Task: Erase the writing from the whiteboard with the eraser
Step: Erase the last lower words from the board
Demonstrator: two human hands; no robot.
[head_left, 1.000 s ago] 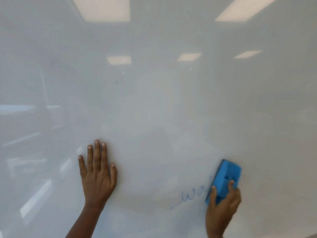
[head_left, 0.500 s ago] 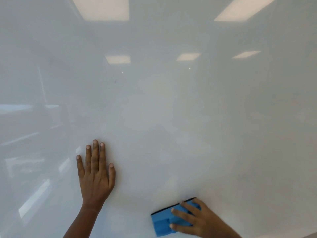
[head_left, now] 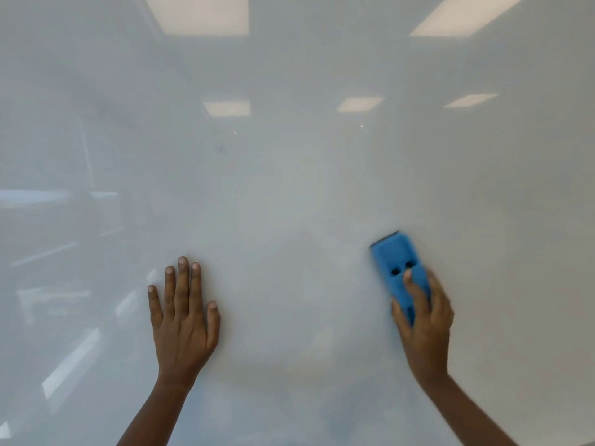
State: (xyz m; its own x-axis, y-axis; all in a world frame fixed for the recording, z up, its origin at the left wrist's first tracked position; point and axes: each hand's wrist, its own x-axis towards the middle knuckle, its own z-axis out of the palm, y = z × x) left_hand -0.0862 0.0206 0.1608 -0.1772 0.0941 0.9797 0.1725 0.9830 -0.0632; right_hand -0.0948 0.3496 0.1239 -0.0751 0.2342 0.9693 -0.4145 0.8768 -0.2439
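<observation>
Rectangular ceiling light panels (head_left: 199, 14) glowed as soft reflections far above the hands. To the left, pale streaks (head_left: 70, 358) and dim furniture shapes (head_left: 51, 294) showed, too blurred to identify.

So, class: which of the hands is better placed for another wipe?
Right. The right hand grips the blue eraser on the whiteboard; the left hand lies flat, empty.

2 bare forearms enter from the bottom edge, no sleeves, watches or rings showing. The left hand (head_left: 183, 320) shows 5 fingers with short, pale nails. The right hand (head_left: 425, 326) is slightly blurred, so its nails are hard to make out.
</observation>
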